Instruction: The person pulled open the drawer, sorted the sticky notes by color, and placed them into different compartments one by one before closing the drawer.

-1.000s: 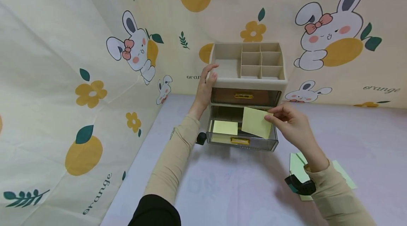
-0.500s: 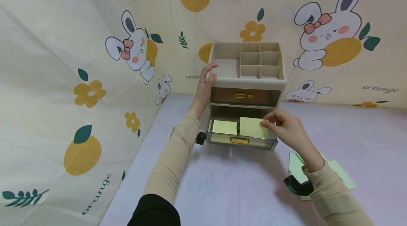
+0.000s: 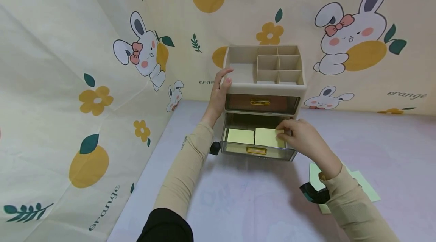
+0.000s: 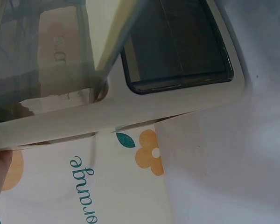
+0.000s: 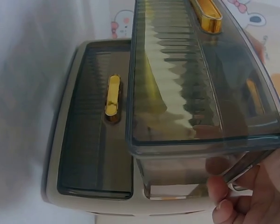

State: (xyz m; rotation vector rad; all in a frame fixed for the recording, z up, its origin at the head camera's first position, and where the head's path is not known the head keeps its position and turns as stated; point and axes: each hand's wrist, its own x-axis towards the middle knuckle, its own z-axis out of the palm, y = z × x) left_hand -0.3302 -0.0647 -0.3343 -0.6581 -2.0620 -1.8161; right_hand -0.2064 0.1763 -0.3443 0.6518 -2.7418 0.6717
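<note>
A cream desk organizer [image 3: 265,89] with smoky see-through drawers stands at the back of the table, its middle drawer [image 3: 276,155] pulled out. My left hand [image 3: 218,96] grips the organizer's upper left edge, fingertips over the rim. Inside that drawer, on the left, lies a yellow sticky note pad [image 3: 240,136]. Beside it is a second yellow sticky note pad [image 3: 267,137], whose right edge my right hand [image 3: 301,136] pinches. In the right wrist view, yellow paper shows through the drawer front, and fingertips [image 5: 218,187] are at the drawer's side.
Light green sticky notes [image 3: 366,186] lie on the table [image 3: 252,204] at the right, partly behind the right sleeve. The upper drawer [image 3: 260,103] and the lower drawer [image 5: 95,140] are closed. A printed cloth [image 3: 245,11] hangs close behind the organizer.
My right hand has lowered the second yellow pad from a tilted position over the drawer and shifted it left, flat beside the first. My left hand stays in place.
</note>
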